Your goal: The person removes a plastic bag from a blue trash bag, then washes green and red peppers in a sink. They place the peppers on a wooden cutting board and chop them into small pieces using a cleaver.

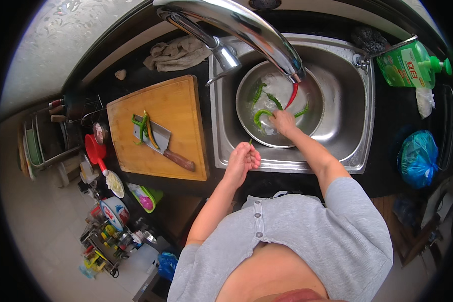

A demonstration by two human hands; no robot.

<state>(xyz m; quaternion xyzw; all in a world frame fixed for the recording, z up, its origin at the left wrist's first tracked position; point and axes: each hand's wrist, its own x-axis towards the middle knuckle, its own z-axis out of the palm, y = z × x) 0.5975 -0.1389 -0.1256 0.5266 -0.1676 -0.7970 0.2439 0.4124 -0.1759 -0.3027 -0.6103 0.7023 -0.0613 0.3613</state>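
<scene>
My right hand (284,123) reaches into a round metal basin (318,109) standing in the steel sink. Its fingertips meet one end of a curved green chili pepper (261,114); whether they grip it is hidden. A red chili pepper (293,95) and several more green chilies lie about the hand in the basin, with water under them. My left hand (244,158) is over the sink's front rim, fingers curled around a small green piece (250,141), perhaps a stem, whose tip pokes out. The chrome faucet (283,56) arches above the basin.
Left of the sink, a wooden cutting board (166,98) bears a cleaver (177,159) with several chilies (147,130) across its blade. A cloth (177,53) lies behind. To the right are a green soap bottle (406,64) and a blue plastic bag (418,158).
</scene>
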